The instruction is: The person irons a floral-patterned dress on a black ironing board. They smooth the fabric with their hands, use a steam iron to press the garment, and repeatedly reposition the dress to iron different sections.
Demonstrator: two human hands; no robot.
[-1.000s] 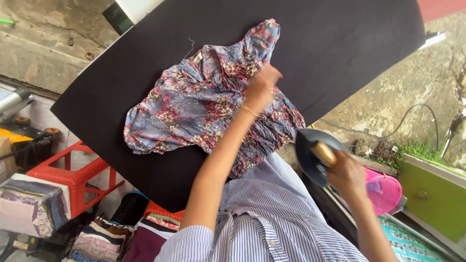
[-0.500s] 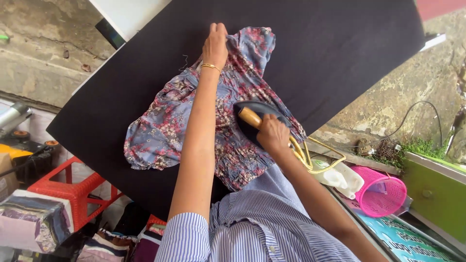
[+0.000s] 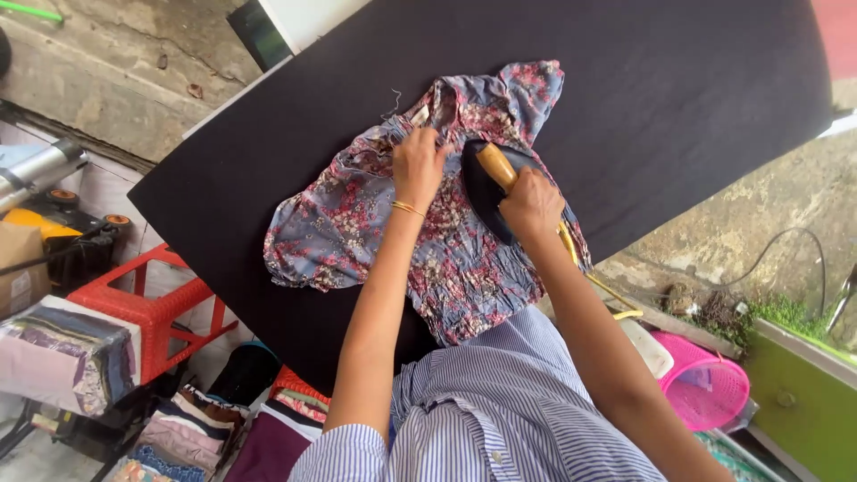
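Since half a sec ago, left hand [image 3: 418, 168] pulled back from garment's far end to its middle, fingers [image 3: 427, 143] spread flat, pinning floral garment [image 3: 357, 223] to black surface [image 3: 696, 107]; gripping nothing. Right hand [image 3: 532, 203] w/ iron [image 3: 482, 183] slid further up the cloth, fingers wrapped tight round the yellow handle, iron just right of left fingers. Ironing looks underway; cloth near body still creased. Left of hands: red stool [image 3: 143, 308], folded clothes stacks [image 3: 67, 361]. Right: pink basket [image 3: 710, 388]. Yellow cord [image 3: 616, 299] trails behind right wrist, could snag.
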